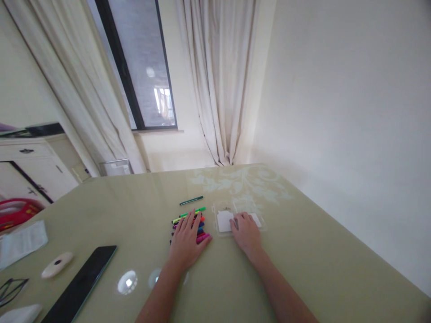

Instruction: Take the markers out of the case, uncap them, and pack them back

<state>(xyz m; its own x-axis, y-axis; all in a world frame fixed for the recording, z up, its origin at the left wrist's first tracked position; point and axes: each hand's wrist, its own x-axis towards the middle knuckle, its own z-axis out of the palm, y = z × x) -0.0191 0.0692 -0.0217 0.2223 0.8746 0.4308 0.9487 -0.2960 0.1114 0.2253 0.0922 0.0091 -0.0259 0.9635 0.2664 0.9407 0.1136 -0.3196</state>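
Note:
Several coloured felt-tip pens (201,225) lie side by side in a row on the table. My left hand (186,240) rests flat across them with its fingers spread, hiding much of the row. A single dark green pen (191,200) lies apart, beyond the others. To the right of the row is a clear plastic case (220,205), lying opened out, with white paper or card (224,221) in it. My right hand (247,233) is laid over the case, its fingertips partly bent and touching the white pieces. Whether it grips one of them I cannot tell.
The pale green table (319,273) ends against a white wall on the right. A black tablet or phone (82,285), a white computer mouse (57,264), a face mask (23,242), glasses (12,289) and a red object (20,211) lie at the left.

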